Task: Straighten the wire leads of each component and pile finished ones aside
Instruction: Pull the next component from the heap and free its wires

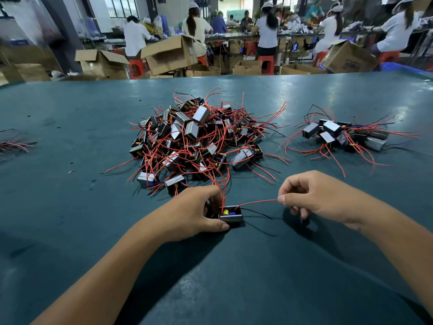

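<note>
On the green table (70,231), the left hand (187,213) pins the component (230,214) down, steadying it, while the right hand (314,195) pinches its red lead (255,202), probably pulling it straight.

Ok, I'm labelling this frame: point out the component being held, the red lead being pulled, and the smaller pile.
component (230,215): head view, its open top face.
red lead (256,202): head view, mid-span.
smaller pile (344,135): head view, the pile's middle.
</note>
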Action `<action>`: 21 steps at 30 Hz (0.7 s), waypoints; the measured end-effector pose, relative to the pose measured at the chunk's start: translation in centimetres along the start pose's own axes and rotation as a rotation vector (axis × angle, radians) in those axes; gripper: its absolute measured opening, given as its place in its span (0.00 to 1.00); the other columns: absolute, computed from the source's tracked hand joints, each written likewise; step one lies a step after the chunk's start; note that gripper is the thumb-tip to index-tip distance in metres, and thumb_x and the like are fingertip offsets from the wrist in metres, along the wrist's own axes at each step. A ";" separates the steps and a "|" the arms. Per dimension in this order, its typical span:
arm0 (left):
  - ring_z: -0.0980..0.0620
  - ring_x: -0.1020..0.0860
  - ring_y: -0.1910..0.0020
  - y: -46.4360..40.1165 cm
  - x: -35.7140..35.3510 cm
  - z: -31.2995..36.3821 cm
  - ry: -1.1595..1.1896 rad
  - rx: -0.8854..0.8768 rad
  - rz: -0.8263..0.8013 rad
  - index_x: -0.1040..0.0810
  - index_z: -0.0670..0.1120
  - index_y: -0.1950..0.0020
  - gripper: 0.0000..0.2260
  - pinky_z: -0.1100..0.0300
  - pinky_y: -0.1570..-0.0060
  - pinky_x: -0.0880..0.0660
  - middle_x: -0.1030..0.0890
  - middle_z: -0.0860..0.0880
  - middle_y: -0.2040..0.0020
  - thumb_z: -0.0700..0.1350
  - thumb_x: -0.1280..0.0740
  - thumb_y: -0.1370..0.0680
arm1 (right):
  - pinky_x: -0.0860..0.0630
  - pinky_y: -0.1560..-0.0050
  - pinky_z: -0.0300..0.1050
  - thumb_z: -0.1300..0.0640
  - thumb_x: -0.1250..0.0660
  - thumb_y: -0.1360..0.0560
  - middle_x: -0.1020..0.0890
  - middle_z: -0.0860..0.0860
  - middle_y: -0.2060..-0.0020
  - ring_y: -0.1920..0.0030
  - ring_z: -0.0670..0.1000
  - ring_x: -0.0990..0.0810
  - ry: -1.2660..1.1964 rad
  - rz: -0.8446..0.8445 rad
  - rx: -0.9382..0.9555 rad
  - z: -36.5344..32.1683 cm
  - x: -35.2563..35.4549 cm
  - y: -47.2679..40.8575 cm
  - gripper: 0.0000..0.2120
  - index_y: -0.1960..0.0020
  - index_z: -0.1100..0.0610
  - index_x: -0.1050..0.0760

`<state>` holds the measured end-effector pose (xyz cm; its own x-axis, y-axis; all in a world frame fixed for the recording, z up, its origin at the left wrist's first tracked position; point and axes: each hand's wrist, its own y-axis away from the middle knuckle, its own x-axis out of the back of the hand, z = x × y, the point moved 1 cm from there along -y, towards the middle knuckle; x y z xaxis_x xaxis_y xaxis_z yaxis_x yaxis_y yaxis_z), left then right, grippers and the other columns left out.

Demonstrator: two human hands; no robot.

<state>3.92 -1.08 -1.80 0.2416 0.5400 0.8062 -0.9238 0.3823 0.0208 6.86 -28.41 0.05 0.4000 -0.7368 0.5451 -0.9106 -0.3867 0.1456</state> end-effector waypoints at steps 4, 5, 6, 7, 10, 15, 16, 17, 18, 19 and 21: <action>0.63 0.28 0.70 0.0 0.1 0.0 -0.007 0.002 0.012 0.27 0.54 0.56 0.14 0.69 0.70 0.35 0.25 0.59 0.67 0.52 0.21 0.29 | 0.24 0.68 0.38 0.60 0.30 0.24 0.19 0.51 0.71 0.71 0.44 0.23 0.049 0.001 0.064 -0.1 0.2 0.1 0.06 0.60 0.57 0.21; 0.64 0.29 0.70 0.0 0.0 0.0 -0.012 0.001 0.018 0.26 0.54 0.55 0.14 0.69 0.70 0.35 0.26 0.57 0.67 0.52 0.21 0.29 | 0.24 0.67 0.38 0.59 0.30 0.24 0.19 0.51 0.70 0.71 0.44 0.22 0.056 0.008 0.072 -0.1 0.3 0.0 0.06 0.60 0.57 0.21; 0.64 0.29 0.69 0.0 0.0 0.0 -0.017 0.002 0.019 0.26 0.53 0.54 0.14 0.69 0.70 0.35 0.26 0.56 0.67 0.52 0.21 0.29 | 0.24 0.66 0.39 0.58 0.29 0.24 0.18 0.51 0.69 0.69 0.45 0.21 0.050 0.014 0.076 0.0 0.3 0.0 0.05 0.59 0.56 0.20; 0.63 0.29 0.69 0.0 0.0 0.0 -0.019 0.002 0.016 0.25 0.53 0.54 0.14 0.69 0.70 0.35 0.26 0.56 0.66 0.52 0.21 0.29 | 0.23 0.66 0.39 0.57 0.29 0.24 0.17 0.51 0.67 0.67 0.45 0.20 0.036 0.015 0.077 0.0 0.2 0.0 0.04 0.58 0.55 0.20; 0.62 0.27 0.65 0.4 0.4 0.0 0.008 0.005 -0.007 0.23 0.53 0.51 0.16 0.68 0.66 0.32 0.23 0.55 0.61 0.54 0.20 0.31 | 0.23 0.65 0.41 0.53 0.28 0.25 0.16 0.51 0.63 0.64 0.47 0.18 0.024 -0.016 0.068 0.2 -0.1 0.0 0.04 0.57 0.52 0.19; 0.56 0.21 0.60 1.0 4.2 -2.1 0.025 0.043 0.167 0.20 0.54 0.52 0.07 0.59 0.57 0.23 0.18 0.56 0.58 0.42 0.26 0.24 | 0.24 0.66 0.41 0.50 0.29 0.24 0.17 0.49 0.66 0.65 0.45 0.19 0.047 0.007 0.076 0.2 -0.1 -0.2 0.06 0.58 0.51 0.19; 0.57 0.22 0.62 0.9 4.9 -2.8 0.003 0.057 0.269 0.20 0.53 0.54 0.07 0.62 0.60 0.25 0.18 0.56 0.60 0.41 0.27 0.24 | 0.24 0.66 0.40 0.50 0.29 0.24 0.17 0.48 0.67 0.66 0.45 0.19 0.046 0.015 0.073 0.2 -0.1 -0.3 0.06 0.58 0.51 0.19; 0.57 0.24 0.64 0.9 5.3 -3.5 -0.056 0.078 0.366 0.20 0.52 0.55 0.06 0.64 0.62 0.28 0.19 0.55 0.62 0.41 0.27 0.24 | 0.24 0.67 0.40 0.50 0.29 0.24 0.17 0.48 0.67 0.66 0.44 0.20 0.046 0.018 0.070 0.3 -0.1 -0.3 0.06 0.58 0.51 0.19; 0.56 0.25 0.63 0.8 5.5 -4.1 -0.137 0.102 0.441 0.20 0.50 0.55 0.04 0.65 0.63 0.30 0.21 0.54 0.62 0.44 0.26 0.24 | 0.25 0.67 0.39 0.50 0.29 0.24 0.18 0.48 0.68 0.67 0.44 0.20 0.050 0.017 0.065 0.3 -0.1 -0.3 0.07 0.58 0.51 0.19; 0.54 0.25 0.61 0.6 5.4 -4.5 -0.223 0.133 0.480 0.20 0.48 0.53 0.06 0.62 0.61 0.30 0.21 0.53 0.59 0.46 0.25 0.24 | 0.25 0.67 0.39 0.50 0.29 0.24 0.17 0.48 0.68 0.67 0.44 0.20 0.055 0.015 0.061 0.4 -0.2 -0.4 0.07 0.58 0.51 0.19; 0.50 0.26 0.55 0.3 4.6 -5.4 -0.332 0.205 0.456 0.20 0.48 0.48 0.11 0.55 0.54 0.27 0.22 0.51 0.53 0.51 0.25 0.25 | 0.25 0.67 0.40 0.50 0.29 0.24 0.17 0.49 0.67 0.67 0.44 0.20 0.065 0.008 0.057 0.4 -0.5 -0.4 0.06 0.58 0.51 0.19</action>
<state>6.38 5.60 -1.26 -0.2680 0.3402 0.9013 -0.9588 -0.0030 -0.2840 7.06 -28.18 -0.61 0.3839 -0.7029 0.5988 -0.9054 -0.4138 0.0948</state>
